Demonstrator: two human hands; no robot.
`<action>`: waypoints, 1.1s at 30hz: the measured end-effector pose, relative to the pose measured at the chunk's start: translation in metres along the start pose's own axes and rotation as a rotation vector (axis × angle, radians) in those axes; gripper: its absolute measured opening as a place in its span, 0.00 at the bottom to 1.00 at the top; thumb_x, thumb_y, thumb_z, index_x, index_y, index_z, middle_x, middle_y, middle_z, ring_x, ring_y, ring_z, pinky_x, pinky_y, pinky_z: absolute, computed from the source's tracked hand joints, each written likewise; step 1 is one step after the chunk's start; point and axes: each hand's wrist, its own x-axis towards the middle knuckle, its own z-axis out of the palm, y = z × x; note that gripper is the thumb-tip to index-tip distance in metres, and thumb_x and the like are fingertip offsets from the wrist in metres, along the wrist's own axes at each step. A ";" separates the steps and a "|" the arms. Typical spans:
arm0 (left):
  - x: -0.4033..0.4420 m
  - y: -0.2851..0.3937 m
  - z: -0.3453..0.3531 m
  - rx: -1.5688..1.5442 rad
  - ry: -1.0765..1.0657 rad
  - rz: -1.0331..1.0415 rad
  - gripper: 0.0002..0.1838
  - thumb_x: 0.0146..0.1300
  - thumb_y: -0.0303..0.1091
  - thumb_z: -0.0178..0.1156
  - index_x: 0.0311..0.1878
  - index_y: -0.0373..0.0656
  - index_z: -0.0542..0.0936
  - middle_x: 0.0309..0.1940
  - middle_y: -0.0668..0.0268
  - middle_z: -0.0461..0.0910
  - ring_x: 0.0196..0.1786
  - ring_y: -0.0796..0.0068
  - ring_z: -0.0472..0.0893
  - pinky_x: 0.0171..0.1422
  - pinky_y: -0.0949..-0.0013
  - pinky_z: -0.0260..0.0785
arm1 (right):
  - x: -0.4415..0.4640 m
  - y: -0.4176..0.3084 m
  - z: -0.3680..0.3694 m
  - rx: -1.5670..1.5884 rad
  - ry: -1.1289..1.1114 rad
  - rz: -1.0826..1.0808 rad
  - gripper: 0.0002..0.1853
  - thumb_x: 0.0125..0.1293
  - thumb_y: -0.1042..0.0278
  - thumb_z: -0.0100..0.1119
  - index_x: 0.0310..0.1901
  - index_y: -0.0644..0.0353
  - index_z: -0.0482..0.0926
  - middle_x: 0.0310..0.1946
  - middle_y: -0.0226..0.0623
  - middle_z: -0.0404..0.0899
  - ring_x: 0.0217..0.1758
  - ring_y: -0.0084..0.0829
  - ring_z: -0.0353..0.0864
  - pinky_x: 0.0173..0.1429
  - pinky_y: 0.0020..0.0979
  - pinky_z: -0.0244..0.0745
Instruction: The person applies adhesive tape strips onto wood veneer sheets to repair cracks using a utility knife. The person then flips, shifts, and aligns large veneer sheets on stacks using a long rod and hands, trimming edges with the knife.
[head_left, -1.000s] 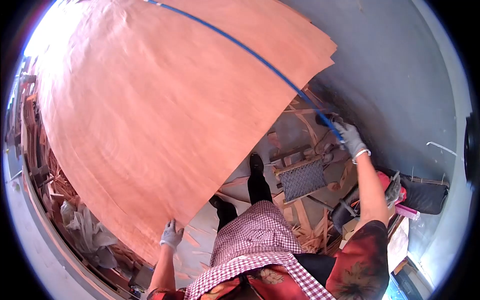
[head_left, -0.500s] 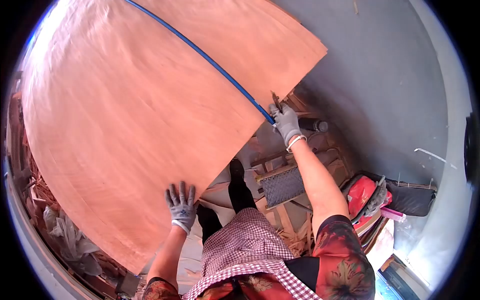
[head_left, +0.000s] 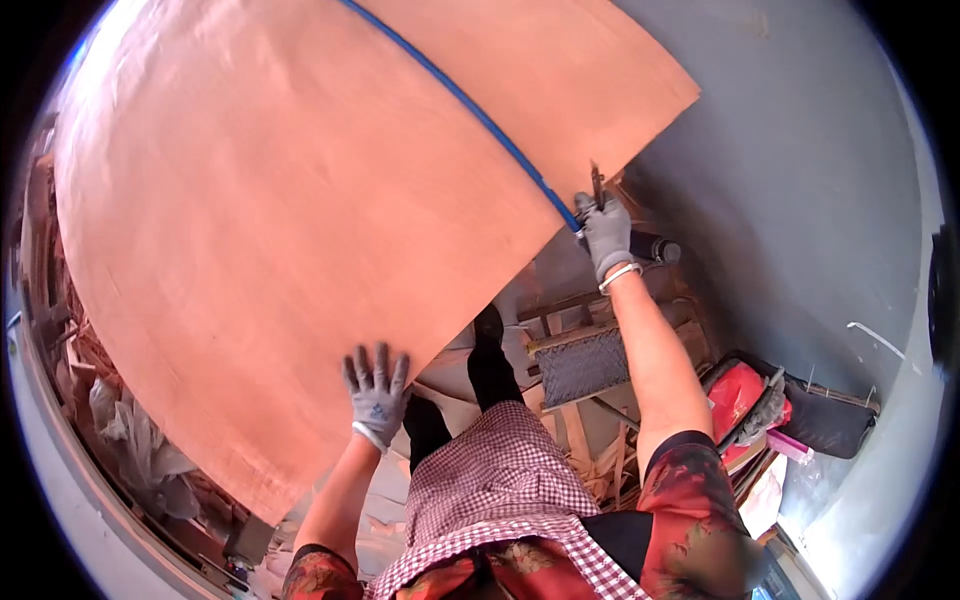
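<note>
A broad, thin sheet of wood veneer (head_left: 260, 250) spreads in front of me. My left hand (head_left: 378, 390), in a grey glove, lies on it near the close edge, fingers spread. A long, narrow blue strip (head_left: 470, 107) crosses the sheet and ends just past its edge. At that end is my right hand (head_left: 607, 232), also gloved, its fingers closed around a dark, narrow tool with a pointed tip (head_left: 597, 180). The right fingers seem to touch the blue strip's end, but their exact grip on it is hidden.
Wood scraps (head_left: 595, 455) litter the floor around my legs. A grey woven-topped seat or frame (head_left: 585, 365) stands below my right arm. At right are a black bag (head_left: 825, 415) and a red item (head_left: 737, 398). Plastic bags (head_left: 145, 440) lie at left beyond the sheet.
The sheet, strip and both hands appear farther right in view, and the hands slightly higher. The left hand stays flat on the sheet; the right keeps the pointed tool at the strip's end.
</note>
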 end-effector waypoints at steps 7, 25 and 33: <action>0.005 -0.005 0.003 -0.070 -0.086 -0.072 0.36 0.55 0.44 0.59 0.68 0.54 0.60 0.71 0.55 0.50 0.71 0.39 0.48 0.70 0.36 0.38 | 0.000 0.013 -0.005 0.013 -0.244 -0.104 0.10 0.62 0.59 0.60 0.34 0.57 0.74 0.17 0.25 0.70 0.14 0.18 0.66 0.16 0.24 0.60; -0.359 -0.108 -0.003 -0.230 0.326 -1.122 0.28 0.62 0.46 0.47 0.62 0.41 0.67 0.64 0.52 0.63 0.69 0.51 0.58 0.72 0.50 0.45 | -0.263 -0.058 0.038 -0.032 -0.584 -0.039 0.05 0.65 0.61 0.55 0.34 0.49 0.72 0.15 0.17 0.63 0.13 0.11 0.59 0.15 0.14 0.52; -0.467 -0.127 0.010 -0.421 0.327 -1.330 0.32 0.61 0.46 0.50 0.67 0.43 0.62 0.70 0.57 0.55 0.72 0.55 0.54 0.72 0.46 0.41 | -0.402 -0.111 0.073 -0.067 -0.652 0.006 0.17 0.64 0.47 0.56 0.34 0.53 0.70 0.15 0.20 0.63 0.13 0.15 0.60 0.16 0.17 0.57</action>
